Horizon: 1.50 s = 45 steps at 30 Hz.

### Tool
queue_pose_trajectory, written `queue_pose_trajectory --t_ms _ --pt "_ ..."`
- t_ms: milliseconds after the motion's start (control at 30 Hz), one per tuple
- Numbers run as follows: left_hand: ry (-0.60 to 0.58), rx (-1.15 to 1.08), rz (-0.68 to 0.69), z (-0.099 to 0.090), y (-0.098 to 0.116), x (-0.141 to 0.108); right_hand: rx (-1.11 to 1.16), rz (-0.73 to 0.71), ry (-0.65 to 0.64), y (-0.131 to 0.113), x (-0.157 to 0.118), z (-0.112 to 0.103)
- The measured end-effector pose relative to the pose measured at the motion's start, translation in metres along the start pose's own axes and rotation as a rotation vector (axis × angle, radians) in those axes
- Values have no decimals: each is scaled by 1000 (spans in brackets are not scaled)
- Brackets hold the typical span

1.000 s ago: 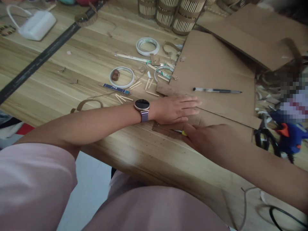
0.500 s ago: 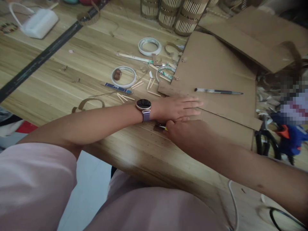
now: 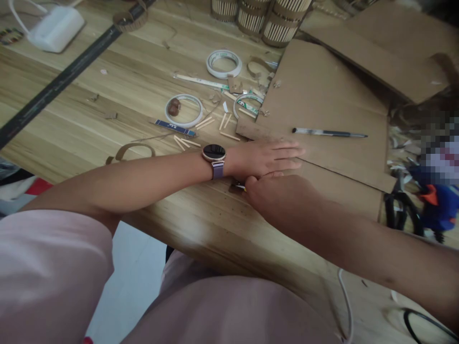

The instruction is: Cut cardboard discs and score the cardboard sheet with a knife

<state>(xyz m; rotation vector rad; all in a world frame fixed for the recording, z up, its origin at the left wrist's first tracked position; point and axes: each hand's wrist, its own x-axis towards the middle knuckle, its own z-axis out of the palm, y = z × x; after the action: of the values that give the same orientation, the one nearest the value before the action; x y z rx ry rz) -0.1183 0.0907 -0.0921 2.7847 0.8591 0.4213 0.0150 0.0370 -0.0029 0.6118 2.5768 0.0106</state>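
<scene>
Fingers stretched out, my left hand (image 3: 268,156) lies flat on a brown cardboard sheet (image 3: 337,112), a watch (image 3: 214,153) on its wrist. Right beside it, my right hand (image 3: 278,193) is closed, thumb against the left hand's edge. From its grip a dark and shiny tip with a bit of yellow shows, which looks like a utility knife (image 3: 238,187); most of it is hidden. A dark straight slit or seam runs through the cardboard from my left fingertips to the right. A pen (image 3: 330,133) lies on the sheet above it.
Tape rolls (image 3: 224,64), short wooden sticks (image 3: 188,142) and a blue strip-shaped packet (image 3: 175,128) lie left of the cardboard. Stick-lined cardboard cylinders (image 3: 283,26) stand at the back. A black bar (image 3: 64,79) crosses the table's left side. A blue and orange object (image 3: 439,205) is at right.
The view has shifted slightly. Both hands keep nearly the same place and pose, the left flat and the right closed beside it.
</scene>
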Motion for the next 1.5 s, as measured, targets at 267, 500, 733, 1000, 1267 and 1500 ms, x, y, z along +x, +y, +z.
queue_pose_trajectory --t_ms 267,500,733,1000,1267,1500 --pt "-116 27 -40 -13 9 -1 -162 -25 -164 13 -13 -2" --pt "-25 1 -34 -11 9 -4 -101 65 -282 30 -40 21" --pt "11 -28 -35 -11 9 -6 -129 165 -185 57 -87 59" --pt "72 -46 14 -7 3 -10 -13 166 -1 75 -111 87" --pt "77 9 32 -8 5 -11 96 225 85 98 -131 87" --pt "25 44 -25 -14 12 -10 -72 559 292 96 -112 74"
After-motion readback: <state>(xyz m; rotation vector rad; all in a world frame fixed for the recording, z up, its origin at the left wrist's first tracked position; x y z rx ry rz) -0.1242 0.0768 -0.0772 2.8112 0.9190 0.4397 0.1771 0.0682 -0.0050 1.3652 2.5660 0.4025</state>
